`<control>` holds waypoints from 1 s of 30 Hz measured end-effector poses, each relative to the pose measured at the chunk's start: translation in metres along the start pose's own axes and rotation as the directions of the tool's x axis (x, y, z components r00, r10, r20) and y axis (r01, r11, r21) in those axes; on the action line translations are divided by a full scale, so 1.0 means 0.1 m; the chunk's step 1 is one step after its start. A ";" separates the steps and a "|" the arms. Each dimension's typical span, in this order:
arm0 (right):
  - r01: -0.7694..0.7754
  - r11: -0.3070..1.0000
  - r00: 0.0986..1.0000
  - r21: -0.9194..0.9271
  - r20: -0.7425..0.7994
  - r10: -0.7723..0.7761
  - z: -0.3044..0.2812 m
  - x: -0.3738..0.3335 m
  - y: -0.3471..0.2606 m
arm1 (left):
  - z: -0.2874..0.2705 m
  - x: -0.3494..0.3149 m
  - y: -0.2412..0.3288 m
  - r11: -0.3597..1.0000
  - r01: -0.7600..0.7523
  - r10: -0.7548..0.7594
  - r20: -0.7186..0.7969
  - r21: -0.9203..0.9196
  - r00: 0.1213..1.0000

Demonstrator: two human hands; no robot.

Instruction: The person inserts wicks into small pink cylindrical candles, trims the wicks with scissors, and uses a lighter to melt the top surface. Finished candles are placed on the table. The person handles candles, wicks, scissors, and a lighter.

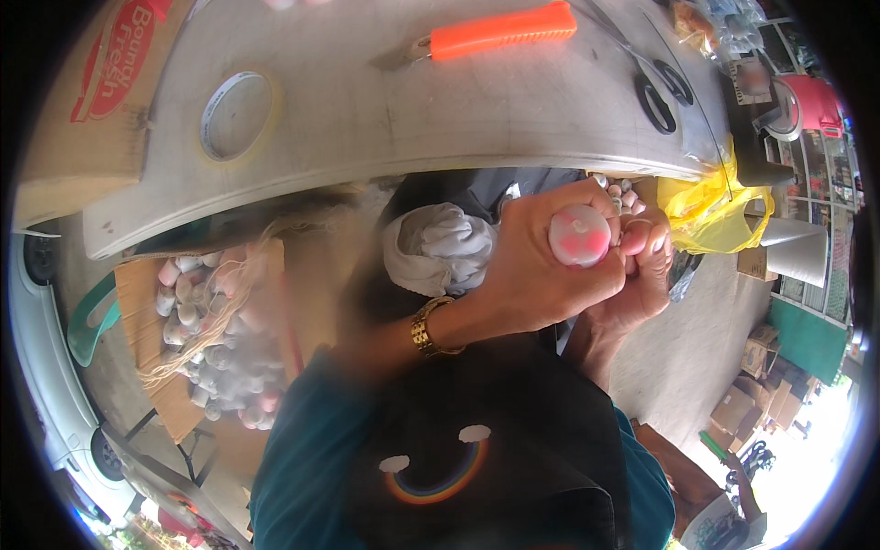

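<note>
A small pink-and-white piece with a rounded end [579,236] is gripped in my left hand [536,261], fingers wrapped round it. A gold watch [431,327] sits on that wrist. Right beside it, my right hand [642,284] is closed, its thumb and fingers pinched together close to the piece; what they hold, if anything, is hidden. Just left of my hands a crumpled light grey cloth [440,247] lies over my lap. Several small white and pink pieces [626,194] show beyond my fingers.
On the grey table [348,110] lie a tape roll [240,115], an orange cutter knife [500,32] and black-handled scissors [660,92]. Left stands a cardboard box [147,353] of similar pieces, with pale strings [215,330]. A yellow plastic bag [710,211] hangs at right.
</note>
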State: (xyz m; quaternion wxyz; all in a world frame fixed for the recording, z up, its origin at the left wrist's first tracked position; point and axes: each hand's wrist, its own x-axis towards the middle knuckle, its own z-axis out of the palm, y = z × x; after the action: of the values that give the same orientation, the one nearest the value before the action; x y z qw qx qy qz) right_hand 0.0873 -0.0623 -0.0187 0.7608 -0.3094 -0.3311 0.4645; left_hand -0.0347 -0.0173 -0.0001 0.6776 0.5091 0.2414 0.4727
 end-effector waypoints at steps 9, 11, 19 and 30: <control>-0.069 0.990 0.998 0.124 0.012 0.068 -0.02 0.03 0.05 | -0.10 0.08 0.11 0.987 0.117 -0.119 0.004 0.113 0.993; -0.058 0.998 0.991 0.019 0.124 0.055 -0.06 0.09 -0.03 | -0.18 0.03 0.22 0.974 0.092 -0.098 0.019 0.205 0.995; 0.305 0.142 0.914 -0.942 0.248 -0.320 -0.07 0.72 -0.69 | -0.43 -0.05 0.28 0.979 0.016 -0.006 -0.047 0.203 0.999; 0.275 -0.716 0.961 -0.642 0.213 0.178 -0.17 1.76 -0.27 | -0.27 0.00 0.15 0.911 -0.113 0.042 0.184 0.396 0.982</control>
State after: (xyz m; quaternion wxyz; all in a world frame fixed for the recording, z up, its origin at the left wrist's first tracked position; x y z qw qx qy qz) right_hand 0.1756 0.0856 0.0308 -0.0235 -0.7336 -0.6614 -0.1543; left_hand -0.0626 -0.0044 0.0041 0.5567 0.6860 0.2543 0.3934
